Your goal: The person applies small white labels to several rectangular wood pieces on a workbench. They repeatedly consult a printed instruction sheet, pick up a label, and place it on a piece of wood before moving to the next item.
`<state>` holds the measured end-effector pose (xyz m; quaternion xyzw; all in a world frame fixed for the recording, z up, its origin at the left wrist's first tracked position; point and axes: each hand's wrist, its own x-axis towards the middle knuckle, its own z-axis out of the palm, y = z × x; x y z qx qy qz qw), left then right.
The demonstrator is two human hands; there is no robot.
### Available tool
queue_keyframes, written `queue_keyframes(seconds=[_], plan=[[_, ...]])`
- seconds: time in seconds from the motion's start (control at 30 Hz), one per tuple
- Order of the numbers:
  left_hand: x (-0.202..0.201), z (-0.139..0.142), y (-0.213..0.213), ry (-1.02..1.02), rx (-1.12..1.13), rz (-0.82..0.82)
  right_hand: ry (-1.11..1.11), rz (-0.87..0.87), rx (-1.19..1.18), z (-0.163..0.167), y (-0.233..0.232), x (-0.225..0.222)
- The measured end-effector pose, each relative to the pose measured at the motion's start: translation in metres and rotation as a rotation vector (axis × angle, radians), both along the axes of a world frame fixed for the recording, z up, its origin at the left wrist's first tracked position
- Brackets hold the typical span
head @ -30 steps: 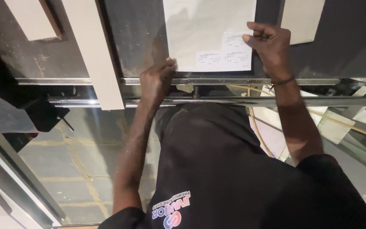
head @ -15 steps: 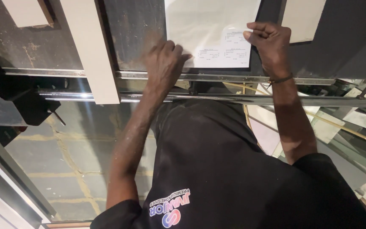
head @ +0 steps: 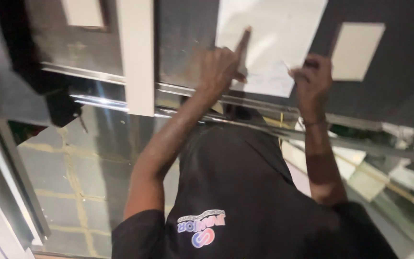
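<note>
A white sheet of paper (head: 269, 43) lies flat against a dark panel (head: 188, 38). My left hand (head: 220, 67) is curled with only the index finger stretched out, and its tip touches the sheet's left part. My right hand (head: 312, 79) is closed at the sheet's lower right corner and seems to pinch its edge; a thin band circles that wrist. Both bare arms reach out from a black short-sleeved shirt (head: 245, 201) with a small printed logo.
Shiny metal rails (head: 111, 103) run across below the panel. A pale vertical strip (head: 135, 52) crosses them on the left. A light rectangle (head: 358, 50) sits right of the sheet. A glossy surface (head: 77, 172) shows paving-like tiles at lower left, with angled metal bars at right.
My left hand rose from the metal rail onto the sheet and now points with its index finger. My right hand stayed at the sheet's right edge. The view shifted and tilted.
</note>
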<state>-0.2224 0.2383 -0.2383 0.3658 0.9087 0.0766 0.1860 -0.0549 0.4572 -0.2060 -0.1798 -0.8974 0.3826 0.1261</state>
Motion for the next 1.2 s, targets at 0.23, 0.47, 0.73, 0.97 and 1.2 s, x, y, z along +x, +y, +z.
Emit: queue_keyframes(seconds=[0.23,0.47,0.73,0.97,1.2], plan=[[-0.009,0.006,0.008,-0.099,0.121,0.042,0.029,0.177,-0.04,0.083,-0.02,0.012],[-0.009,0.015,-0.071,0.286,0.863,0.373,-0.074,0.404,-0.464,0.081,-0.085,-0.182],[-0.048,0.033,-0.181,0.289,0.401,0.804,0.119,0.935,-0.637,0.011,-0.297,-0.333],[-0.035,0.008,-0.186,0.152,0.352,0.799,0.298,0.787,-0.468,0.002,-0.279,-0.406],[-0.037,0.002,-0.186,0.234,0.348,0.769,0.3,0.491,-0.508,0.049,-0.233,-0.52]])
